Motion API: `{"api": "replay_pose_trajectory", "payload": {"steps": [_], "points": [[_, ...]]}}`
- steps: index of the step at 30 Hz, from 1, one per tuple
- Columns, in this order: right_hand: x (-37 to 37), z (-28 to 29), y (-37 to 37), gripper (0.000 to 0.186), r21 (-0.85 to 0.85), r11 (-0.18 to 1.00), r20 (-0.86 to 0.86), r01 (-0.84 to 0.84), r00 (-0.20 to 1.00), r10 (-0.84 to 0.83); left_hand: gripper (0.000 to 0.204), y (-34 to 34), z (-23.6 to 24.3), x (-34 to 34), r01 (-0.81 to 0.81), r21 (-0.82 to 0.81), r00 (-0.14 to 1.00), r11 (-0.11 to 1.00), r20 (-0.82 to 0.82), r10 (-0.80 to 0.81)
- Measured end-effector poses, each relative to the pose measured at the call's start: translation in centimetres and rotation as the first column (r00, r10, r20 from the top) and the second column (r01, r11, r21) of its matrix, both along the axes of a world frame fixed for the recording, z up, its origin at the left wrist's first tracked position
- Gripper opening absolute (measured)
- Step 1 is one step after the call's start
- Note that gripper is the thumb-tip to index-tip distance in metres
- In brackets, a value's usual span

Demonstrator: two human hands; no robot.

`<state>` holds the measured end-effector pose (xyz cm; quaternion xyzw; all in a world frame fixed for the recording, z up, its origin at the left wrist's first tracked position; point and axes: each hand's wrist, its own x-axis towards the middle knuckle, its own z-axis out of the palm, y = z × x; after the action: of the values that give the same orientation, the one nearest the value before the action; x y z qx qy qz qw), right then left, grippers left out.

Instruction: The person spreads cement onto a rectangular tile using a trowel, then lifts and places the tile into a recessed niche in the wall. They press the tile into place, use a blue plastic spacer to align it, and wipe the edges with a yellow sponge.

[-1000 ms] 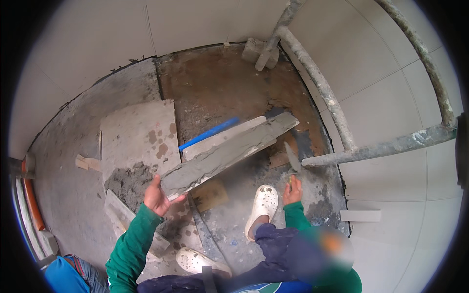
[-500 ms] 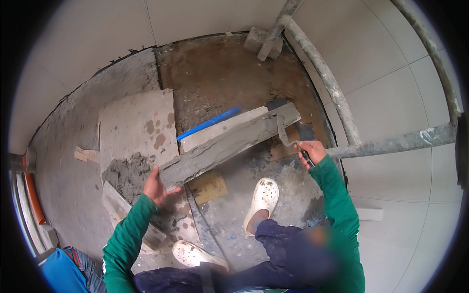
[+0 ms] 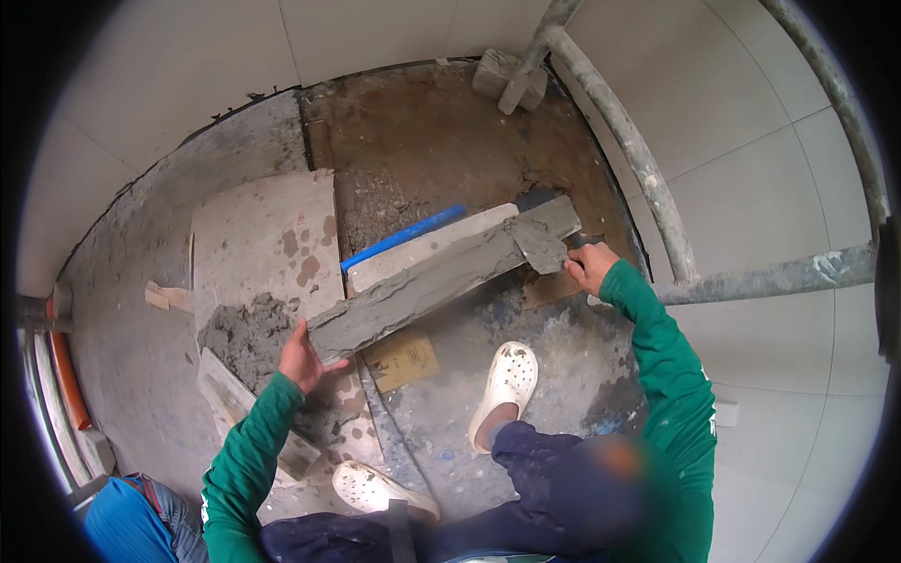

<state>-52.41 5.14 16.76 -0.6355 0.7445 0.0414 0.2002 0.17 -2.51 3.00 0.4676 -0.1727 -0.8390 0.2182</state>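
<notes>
A long, narrow tile strip [image 3: 422,285], thickly coated with wet grey mortar, slants from lower left up to the right in front of me. My left hand [image 3: 302,360] holds its near-left end, thumb by the upper edge and fingers under the lower corner. Toward the far-right end, a mortar-covered trowel [image 3: 542,247] lies with its blade against the coating. My right hand [image 3: 592,266] is closed round the trowel's handle. Left of the strip, a heap of grey mortar [image 3: 249,336] sits on a stained board [image 3: 263,230].
Behind the strip lie a pale strip [image 3: 436,246] and a blue tube [image 3: 404,236]. Metal scaffold pipes [image 3: 770,279] stand on the right, near a tiled wall. A mortar-smeared plank [image 3: 246,403] and a yellowish card [image 3: 402,360] lie near my white clogs [image 3: 504,387].
My right hand has turned and shifted slightly up, and the trowel blade now lies flatter over the mortar near the strip's right end. My left hand stays at the other end.
</notes>
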Motion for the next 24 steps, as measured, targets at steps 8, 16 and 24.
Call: {"api": "replay_pose_trajectory", "payload": {"steps": [8, 16, 24], "points": [[0.1, 4.3, -0.7, 0.027, 0.361, 0.843, 0.419, 0.399, 0.738, -0.529, 0.058, 0.1, -0.2, 0.2, -0.048, 0.033, 0.999, 0.998, 0.003, 0.048], [0.1, 2.3, -3.9, 0.027, 0.384, 0.857, 0.467, 0.343, 0.729, -0.501, 0.059, 0.4, -0.5, 0.6, -0.02, 0.042, 0.999, 0.999, -0.024, 0.021], [1.6, 4.9, -4.5, 0.03, 0.252, 0.966, -0.009, -0.056, 0.998, 0.06, 0.061, 0.7, -0.7, 0.7, -0.004, 0.033, 1.0, 0.999, -0.019, 0.005]]}}
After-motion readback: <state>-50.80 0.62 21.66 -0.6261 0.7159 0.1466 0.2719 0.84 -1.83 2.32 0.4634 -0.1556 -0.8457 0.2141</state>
